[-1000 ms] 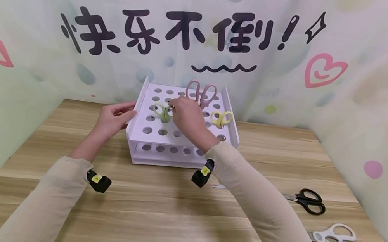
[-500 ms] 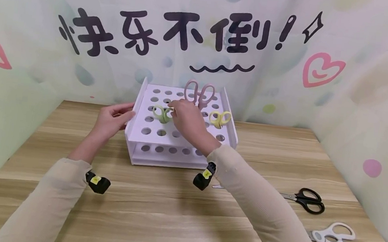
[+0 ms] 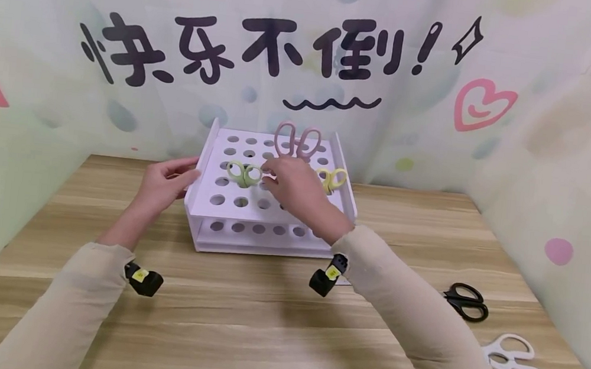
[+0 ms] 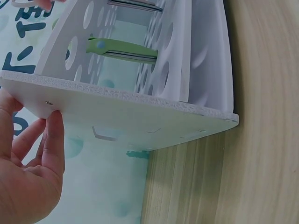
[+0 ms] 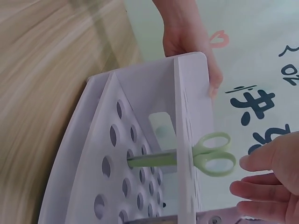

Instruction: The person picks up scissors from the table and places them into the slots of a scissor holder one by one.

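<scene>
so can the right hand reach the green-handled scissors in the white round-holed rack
Probably yes: the right hand is close beside the green-handled scissors, whose handles stick up above the white round-holed rack, and nothing visible blocks the fingers.

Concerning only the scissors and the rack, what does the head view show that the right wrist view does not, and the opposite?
Only the head view: the yellow scissors, the black-handled scissors and the white-handled scissors.
Only the right wrist view: the lower part of the green scissors spanning the gap between two boards of the rack.
Both: the rack and the green handles.
</scene>
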Demonstrator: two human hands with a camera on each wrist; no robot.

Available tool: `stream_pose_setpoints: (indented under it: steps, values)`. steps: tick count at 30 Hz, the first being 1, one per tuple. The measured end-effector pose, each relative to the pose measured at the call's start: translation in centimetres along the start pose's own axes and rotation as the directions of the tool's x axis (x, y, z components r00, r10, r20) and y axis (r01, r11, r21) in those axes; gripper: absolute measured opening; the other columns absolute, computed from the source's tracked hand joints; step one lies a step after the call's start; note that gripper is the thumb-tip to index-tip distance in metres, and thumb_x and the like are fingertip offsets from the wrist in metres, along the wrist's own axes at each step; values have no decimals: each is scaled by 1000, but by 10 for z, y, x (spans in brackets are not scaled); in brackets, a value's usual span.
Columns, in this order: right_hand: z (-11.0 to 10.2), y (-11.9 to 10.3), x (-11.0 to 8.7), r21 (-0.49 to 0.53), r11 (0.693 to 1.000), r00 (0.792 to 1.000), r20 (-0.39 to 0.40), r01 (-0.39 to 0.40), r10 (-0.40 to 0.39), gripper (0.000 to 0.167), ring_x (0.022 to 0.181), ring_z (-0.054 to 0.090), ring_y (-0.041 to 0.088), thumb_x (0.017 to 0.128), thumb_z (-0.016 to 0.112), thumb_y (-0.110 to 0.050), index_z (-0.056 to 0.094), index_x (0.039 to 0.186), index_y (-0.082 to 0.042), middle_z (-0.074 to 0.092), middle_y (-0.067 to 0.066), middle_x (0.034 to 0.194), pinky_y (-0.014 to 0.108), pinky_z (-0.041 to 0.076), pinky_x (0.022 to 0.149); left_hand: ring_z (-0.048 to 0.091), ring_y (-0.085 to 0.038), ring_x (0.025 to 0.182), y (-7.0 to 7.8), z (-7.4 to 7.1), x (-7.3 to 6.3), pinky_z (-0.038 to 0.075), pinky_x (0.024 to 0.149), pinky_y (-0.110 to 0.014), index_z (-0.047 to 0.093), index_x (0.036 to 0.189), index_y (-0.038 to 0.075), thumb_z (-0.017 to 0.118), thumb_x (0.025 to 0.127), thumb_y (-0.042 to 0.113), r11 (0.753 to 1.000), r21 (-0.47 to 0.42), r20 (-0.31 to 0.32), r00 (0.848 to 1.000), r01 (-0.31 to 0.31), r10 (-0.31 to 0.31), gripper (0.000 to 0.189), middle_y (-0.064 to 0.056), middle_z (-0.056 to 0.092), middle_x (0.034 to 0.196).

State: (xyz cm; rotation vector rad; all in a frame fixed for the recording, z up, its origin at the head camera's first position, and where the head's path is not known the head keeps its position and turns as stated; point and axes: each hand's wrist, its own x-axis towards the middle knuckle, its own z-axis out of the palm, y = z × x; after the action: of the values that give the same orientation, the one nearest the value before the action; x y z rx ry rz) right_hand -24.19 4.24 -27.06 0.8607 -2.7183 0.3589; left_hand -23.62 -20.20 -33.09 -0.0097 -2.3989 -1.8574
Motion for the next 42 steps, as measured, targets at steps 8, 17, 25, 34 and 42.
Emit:
stream_pose_setpoints:
  steps: [8, 17, 25, 34, 42]
  values:
    - [-14, 21, -24, -35, 999, 1000, -25, -9, 8, 12, 70, 56, 14, 86, 61, -12, 71, 93, -12, 64, -1, 77, 27, 47, 61, 52, -5, 85, 2, 1, -1, 52, 69, -16, 46, 135, 6, 60, 89, 32, 1000, 15, 4, 1000, 12, -12, 55, 2, 51, 100]
    - [-28, 48, -52, -65, 994, 996, -1, -88, 88, 14, 70, 57, 16, 85, 65, -13, 71, 96, -9, 65, 3, 80, 29, 48, 59, 54, 0, 80, 2, -3, -3, 52, 68, -15, 44, 134, 2, 60, 89, 30, 1000, -5, 12, 1000, -8, 8, 56, 7, 52, 95]
    - [-35, 73, -80, 8, 992, 992, -27, -122, 123, 16, 78, 60, 19, 83, 66, -8, 71, 97, -3, 65, 7, 89, 31, 51, 69, 54, 0, 78, 1, -3, -2, 52, 66, -15, 45, 134, 2, 60, 89, 31, 1000, 20, 19, 1000, -23, 22, 56, 9, 53, 94]
    - [-39, 85, -98, 18, 992, 992, -40, -121, 122, 13, 79, 62, 21, 82, 67, -9, 70, 93, -3, 64, 6, 87, 33, 52, 69, 54, 1, 80, 1, -1, -3, 52, 67, -15, 43, 136, 3, 59, 89, 30, 1000, 6, 24, 1000, 5, -5, 56, 7, 51, 98]
    - [-37, 105, -123, 48, 981, 983, 6, -186, 186, 15, 72, 61, 17, 84, 66, -14, 71, 94, -4, 67, 4, 79, 35, 51, 65, 54, 1, 79, 2, -1, -3, 52, 67, -15, 43, 136, 3, 60, 89, 30, 1000, -11, 26, 1000, 8, -8, 57, 7, 51, 98]
